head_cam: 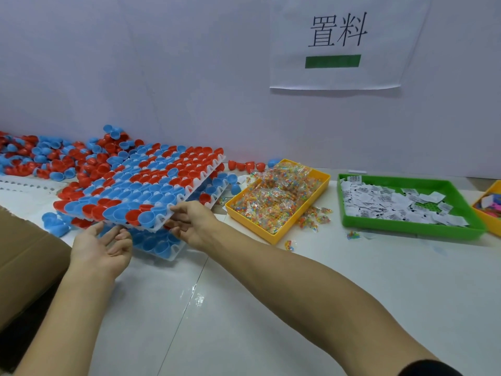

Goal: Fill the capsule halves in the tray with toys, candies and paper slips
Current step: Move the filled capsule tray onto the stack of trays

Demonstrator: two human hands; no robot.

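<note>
Only thing I could read was "置料" on the paper sign (344, 42) on the wall; the slips' (390, 203) print was too tiny.

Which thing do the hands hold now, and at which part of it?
The right hand grips the top white tray of capsule halves at its near edge. The left hand lies palm up under the near left edge, fingers relaxed, gripping nothing.

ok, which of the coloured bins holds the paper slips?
The green bin, right of the candy-filled yellow bin. It alone holds white printed paper slips; the yellow one holds wrapped candies.
</note>
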